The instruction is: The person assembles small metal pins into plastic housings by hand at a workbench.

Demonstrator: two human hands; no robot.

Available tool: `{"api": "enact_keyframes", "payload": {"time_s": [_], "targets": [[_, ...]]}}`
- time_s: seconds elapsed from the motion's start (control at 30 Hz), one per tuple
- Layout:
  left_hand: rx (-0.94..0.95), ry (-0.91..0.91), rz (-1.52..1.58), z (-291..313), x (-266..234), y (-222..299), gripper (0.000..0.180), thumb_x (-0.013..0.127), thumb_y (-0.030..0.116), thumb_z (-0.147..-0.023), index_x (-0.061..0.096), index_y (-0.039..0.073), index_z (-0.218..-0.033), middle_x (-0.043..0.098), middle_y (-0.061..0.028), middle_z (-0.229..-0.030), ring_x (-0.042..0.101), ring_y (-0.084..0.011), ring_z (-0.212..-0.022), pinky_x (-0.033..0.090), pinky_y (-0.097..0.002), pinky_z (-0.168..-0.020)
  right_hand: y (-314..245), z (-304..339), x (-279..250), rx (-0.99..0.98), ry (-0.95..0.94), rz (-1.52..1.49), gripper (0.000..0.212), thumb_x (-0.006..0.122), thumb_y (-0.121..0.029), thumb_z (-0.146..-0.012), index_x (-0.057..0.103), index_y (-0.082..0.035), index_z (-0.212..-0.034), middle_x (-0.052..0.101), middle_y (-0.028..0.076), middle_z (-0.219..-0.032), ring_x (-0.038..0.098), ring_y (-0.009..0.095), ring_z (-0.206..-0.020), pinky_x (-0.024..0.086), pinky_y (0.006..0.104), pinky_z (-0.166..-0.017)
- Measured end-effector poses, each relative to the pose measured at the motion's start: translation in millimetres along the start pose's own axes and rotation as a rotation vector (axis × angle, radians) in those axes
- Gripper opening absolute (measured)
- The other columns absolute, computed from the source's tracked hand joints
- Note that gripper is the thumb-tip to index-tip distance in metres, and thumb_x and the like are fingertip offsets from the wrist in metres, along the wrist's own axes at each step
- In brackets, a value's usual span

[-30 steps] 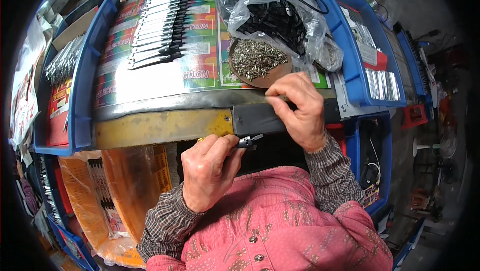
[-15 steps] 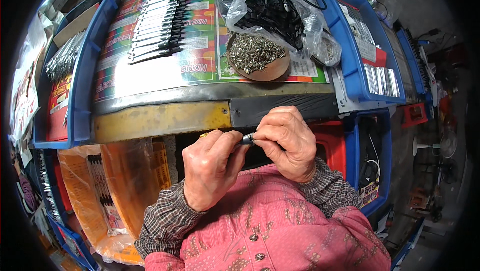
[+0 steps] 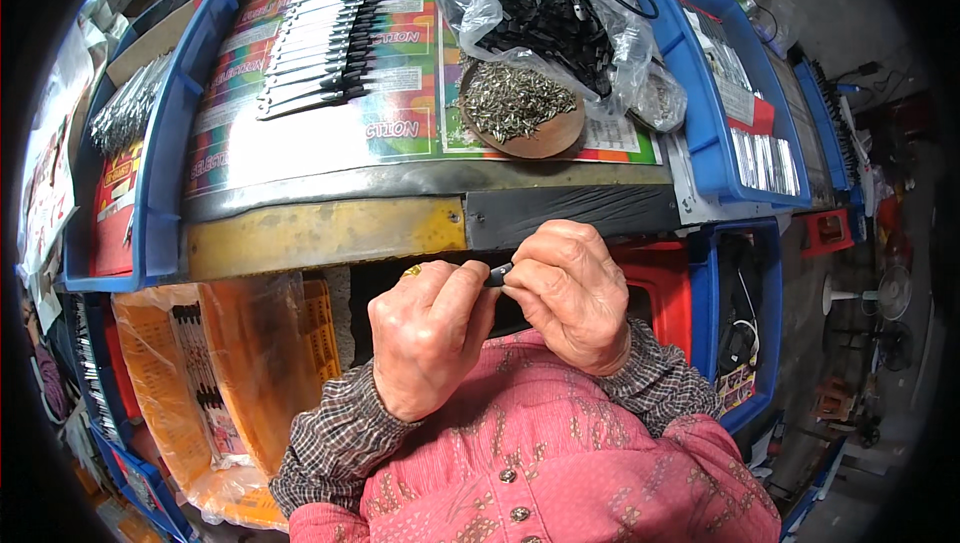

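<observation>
A small black pen part (image 3: 497, 275), a short dark cylinder with a shiny spot, bridges my two hands just in front of the table edge. My left hand (image 3: 428, 328) pinches its left end between thumb and fingers. At the other end, the thumb and fingertips of my right hand (image 3: 570, 293) close on it; anything smaller between them is hidden. Beyond my hands, a round shallow dish (image 3: 545, 141) holds many small metal pen tips (image 3: 515, 103). Behind it lies a clear plastic bag (image 3: 630, 63) of black pen parts (image 3: 550, 28).
Silver-and-black pens (image 3: 320, 43) lie in a row on the colourful tabletop. Blue trays (image 3: 165, 183) (image 3: 715, 158) flank it, holding more pens and silver pieces. Below the table edge stand an orange crate (image 3: 255, 343) lined with plastic and a blue bin (image 3: 705, 313).
Both hands stay close together before the table edge. The black pen part has turned slightly between the fingers, and the right fingertips have shifted a little. The metal end seen earlier is covered now.
</observation>
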State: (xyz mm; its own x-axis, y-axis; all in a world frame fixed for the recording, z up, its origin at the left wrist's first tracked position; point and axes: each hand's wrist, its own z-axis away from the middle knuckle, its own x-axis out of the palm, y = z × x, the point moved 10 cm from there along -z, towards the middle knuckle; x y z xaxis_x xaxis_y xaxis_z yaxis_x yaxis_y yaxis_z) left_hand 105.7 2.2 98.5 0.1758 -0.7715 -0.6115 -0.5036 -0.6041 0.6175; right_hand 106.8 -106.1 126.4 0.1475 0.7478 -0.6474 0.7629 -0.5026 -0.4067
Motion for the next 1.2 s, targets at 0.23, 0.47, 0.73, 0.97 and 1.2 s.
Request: {"api": "enact_keyframes", "payload": {"time_s": [0.23,0.47,0.73,0.97,1.2], "targets": [[0.058,0.056,-0.068,3.4,-0.3,3.2,0.023,0.072,0.005,-0.071,0.063,0.003,-0.091,0.058,-0.0082,-0.073,0.059,-0.0237,-0.059,0.048,-0.0337,-0.051,2.2,-1.7,5.3,0.087,-0.017,-0.027,0.027,0.074,0.004,-0.062,0.062,0.000,-0.086,0.060,0.011,-0.088,0.060,0.029,-0.083,0.050,0.0380,-0.073],[0.112,0.110,-0.135,7.5,1.0,5.5,0.025,0.072,0.004,-0.070,0.062,0.001,-0.093,0.058,-0.0092,-0.073,0.058,-0.0235,-0.057,0.048,-0.0331,-0.050,14.5,4.1,9.0,0.220,0.010,-0.106,0.021,0.072,0.005,-0.068,0.059,-0.001,-0.084,0.061,0.011,-0.088,0.060,0.027,-0.082,0.049,0.0349,-0.072],[0.115,0.108,-0.121,7.1,3.5,5.9,0.025,0.071,0.004,-0.070,0.062,0.000,-0.093,0.058,-0.0089,-0.073,0.057,-0.0228,-0.056,0.048,-0.0330,-0.050,18.3,3.9,6.4,0.271,0.016,-0.124,0.019,0.072,0.006,-0.068,0.060,-0.001,-0.082,0.061,0.011,-0.087,0.060,0.026,-0.082,0.049,0.0341,-0.071],[0.121,0.107,-0.139,6.6,4.6,7.7,0.025,0.071,0.005,-0.072,0.062,0.001,-0.095,0.057,-0.0092,-0.073,0.059,-0.0236,-0.057,0.048,-0.0325,-0.051,11.9,-0.2,4.6,0.220,-0.008,-0.044,0.020,0.071,0.007,-0.066,0.059,0.000,-0.080,0.060,0.012,-0.086,0.060,0.028,-0.081,0.050,0.0359,-0.071],[0.122,0.096,-0.139,7.8,6.8,6.9,0.024,0.070,0.004,-0.072,0.062,0.001,-0.094,0.057,-0.0093,-0.073,0.059,-0.0236,-0.058,0.048,-0.0326,-0.051,8.0,0.8,8.5,0.159,-0.045,0.012,0.024,0.070,0.007,-0.064,0.058,0.001,-0.084,0.057,0.013,-0.088,0.059,0.031,-0.083,0.050,0.0392,-0.071]]}}
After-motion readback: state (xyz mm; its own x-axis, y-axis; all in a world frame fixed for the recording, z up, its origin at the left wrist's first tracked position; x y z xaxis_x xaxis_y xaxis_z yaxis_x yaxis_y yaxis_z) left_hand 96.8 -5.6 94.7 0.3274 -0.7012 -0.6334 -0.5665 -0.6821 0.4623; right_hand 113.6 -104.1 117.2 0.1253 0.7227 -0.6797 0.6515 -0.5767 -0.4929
